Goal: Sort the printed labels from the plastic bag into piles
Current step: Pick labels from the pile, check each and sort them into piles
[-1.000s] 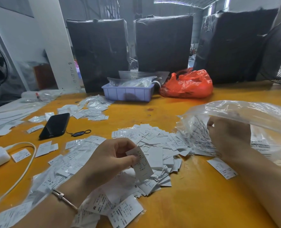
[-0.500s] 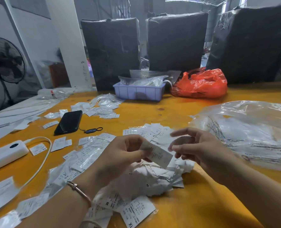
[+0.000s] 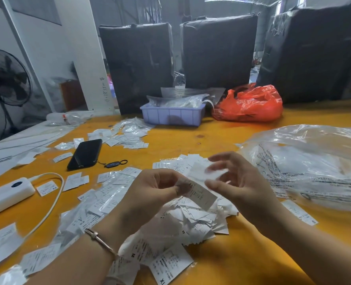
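In the head view, the person is working over an orange surface (image 3: 221, 262) littered with small white printed labels. The left hand (image 3: 150, 192) is pinching one label (image 3: 200, 192) between thumb and fingertips, holding it tilted above the loose central heap of labels (image 3: 199, 221). The right hand (image 3: 236, 182) is hovering just beside that label with its fingers spread and relaxed; it is blurred, and a pale slip near its fingertips is too smeared to tell whether it is being held or simply lying on the heap beneath. The clear plastic bag (image 3: 314, 167) is lying well to the right on the surface, crumpled, with more printed sheets showing through it. Other groups of labels are sitting apart: a scatter near the black phone (image 3: 85, 154), a spread along the left by the white power bank (image 3: 6, 194) and its cable, and sleeved labels marked with size letters close to the left wrist. A lilac tray (image 3: 171, 116) and a red bag (image 3: 250, 105) are standing at the far edge.

The step in hand looks like reading the held label to decide which pile it belongs to. The next move is likely calling for a check of its size marking, then laying it on the matching group without disturbing the neighbouring piles, which are sitting close together and could easily mix.
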Action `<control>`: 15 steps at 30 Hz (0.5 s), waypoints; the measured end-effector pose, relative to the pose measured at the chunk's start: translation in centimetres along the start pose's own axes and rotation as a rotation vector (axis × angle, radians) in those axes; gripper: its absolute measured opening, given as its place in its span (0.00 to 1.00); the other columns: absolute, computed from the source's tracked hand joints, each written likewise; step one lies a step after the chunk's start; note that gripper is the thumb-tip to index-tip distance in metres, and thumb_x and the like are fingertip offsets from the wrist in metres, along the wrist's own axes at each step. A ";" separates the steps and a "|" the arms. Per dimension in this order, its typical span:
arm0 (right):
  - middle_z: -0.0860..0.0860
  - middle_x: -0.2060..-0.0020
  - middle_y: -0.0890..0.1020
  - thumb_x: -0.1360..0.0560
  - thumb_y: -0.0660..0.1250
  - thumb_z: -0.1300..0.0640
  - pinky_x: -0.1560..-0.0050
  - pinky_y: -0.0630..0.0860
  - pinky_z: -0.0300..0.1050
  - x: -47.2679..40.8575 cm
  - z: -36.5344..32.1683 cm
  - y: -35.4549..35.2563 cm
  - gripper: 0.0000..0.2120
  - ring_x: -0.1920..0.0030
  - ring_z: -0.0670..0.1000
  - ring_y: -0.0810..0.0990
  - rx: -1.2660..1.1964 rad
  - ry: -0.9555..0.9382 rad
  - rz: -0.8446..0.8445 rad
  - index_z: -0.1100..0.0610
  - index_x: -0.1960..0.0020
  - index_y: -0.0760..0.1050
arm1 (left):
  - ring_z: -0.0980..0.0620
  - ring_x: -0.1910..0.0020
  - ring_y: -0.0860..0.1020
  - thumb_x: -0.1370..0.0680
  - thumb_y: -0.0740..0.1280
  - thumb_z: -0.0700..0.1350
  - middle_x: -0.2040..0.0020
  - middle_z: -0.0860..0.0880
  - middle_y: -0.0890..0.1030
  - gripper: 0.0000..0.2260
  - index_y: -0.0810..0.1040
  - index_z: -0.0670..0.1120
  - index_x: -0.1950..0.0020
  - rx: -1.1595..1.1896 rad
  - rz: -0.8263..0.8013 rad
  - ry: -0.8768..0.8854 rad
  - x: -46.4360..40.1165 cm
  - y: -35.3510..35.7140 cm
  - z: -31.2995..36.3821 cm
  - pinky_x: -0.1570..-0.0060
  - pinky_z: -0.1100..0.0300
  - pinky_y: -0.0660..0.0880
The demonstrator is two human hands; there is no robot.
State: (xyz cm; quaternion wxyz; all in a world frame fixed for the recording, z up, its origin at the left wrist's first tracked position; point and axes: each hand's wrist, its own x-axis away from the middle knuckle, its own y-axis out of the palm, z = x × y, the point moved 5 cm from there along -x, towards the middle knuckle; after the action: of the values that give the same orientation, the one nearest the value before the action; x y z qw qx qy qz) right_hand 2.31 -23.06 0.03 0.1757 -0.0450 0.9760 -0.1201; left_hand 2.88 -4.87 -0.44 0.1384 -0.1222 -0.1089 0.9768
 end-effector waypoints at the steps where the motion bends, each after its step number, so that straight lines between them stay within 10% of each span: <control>1: 0.45 0.52 0.82 0.30 0.75 0.55 0.54 0.78 0.46 0.0 -0.4 -0.3 0.13 0.55 0.46 0.80 0.018 -0.048 0.042 0.47 0.47 0.77 | 0.53 0.56 0.84 0.30 0.72 0.47 0.58 0.47 0.86 0.07 0.86 0.45 0.57 -0.003 0.015 0.004 -0.1 -0.2 0.0 0.55 0.64 0.78; 5: 0.38 0.47 0.76 0.35 0.75 0.40 0.50 0.73 0.34 0.2 -0.6 0.4 0.11 0.44 0.37 0.74 0.240 -0.100 -0.069 0.44 0.58 0.81 | 0.50 0.54 0.85 0.29 0.72 0.46 0.56 0.46 0.87 0.09 0.86 0.43 0.54 0.003 0.014 0.036 0.0 -0.2 0.2 0.52 0.63 0.79; 15: 0.51 0.57 0.84 0.26 0.69 0.63 0.61 0.77 0.42 -0.4 -0.1 -1.3 0.07 0.56 0.51 0.83 -0.003 -0.117 0.120 0.54 0.61 0.78 | 0.49 0.57 0.85 0.32 0.76 0.43 0.58 0.44 0.86 0.10 0.86 0.42 0.53 0.032 0.056 -0.025 0.0 -0.8 0.1 0.57 0.66 0.78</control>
State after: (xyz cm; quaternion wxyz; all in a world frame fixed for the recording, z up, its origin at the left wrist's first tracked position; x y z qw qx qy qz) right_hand 2.77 -24.23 0.58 0.2396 0.0064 0.9652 -0.1050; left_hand 3.02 -4.10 -0.15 0.1114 -0.1110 -0.0914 0.9833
